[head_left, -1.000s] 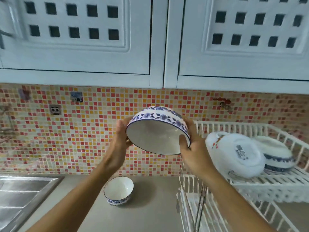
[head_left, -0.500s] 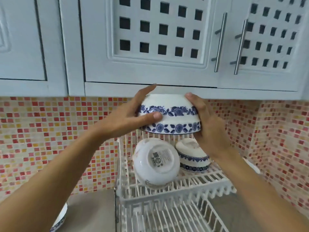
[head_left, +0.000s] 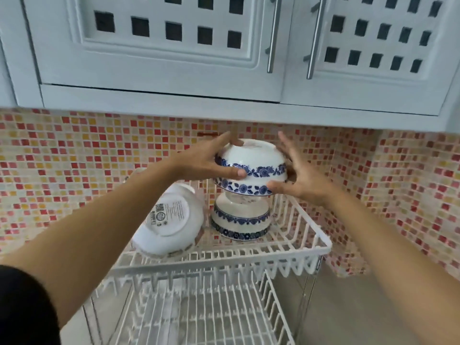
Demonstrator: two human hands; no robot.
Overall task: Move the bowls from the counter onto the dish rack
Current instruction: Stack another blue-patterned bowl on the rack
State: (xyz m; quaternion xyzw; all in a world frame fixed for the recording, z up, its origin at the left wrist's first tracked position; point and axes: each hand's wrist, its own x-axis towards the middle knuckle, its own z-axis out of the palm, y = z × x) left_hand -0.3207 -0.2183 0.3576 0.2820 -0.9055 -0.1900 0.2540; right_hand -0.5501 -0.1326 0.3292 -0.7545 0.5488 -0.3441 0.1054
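White plastic-coated wire dish rack (head_left: 293,252), two tiers, taken as landmark. On its upper tier, left: plain white glazed bowl (head_left: 169,220), tilted on its side, base toward the camera, bearing a round printed label with a code square; text too small to read. Above the upper tier: left hand (head_left: 206,163) and right hand (head_left: 302,180) clasping an inverted white ceramic bowl with two blue floral bands (head_left: 251,168), fingers spread on its sides. Directly beneath it on the upper tier: similar blue-banded bowl (head_left: 240,220), inverted; whether the two touch is unclear. Behind the rack: red-and-orange mosaic tile wall (head_left: 74,170).
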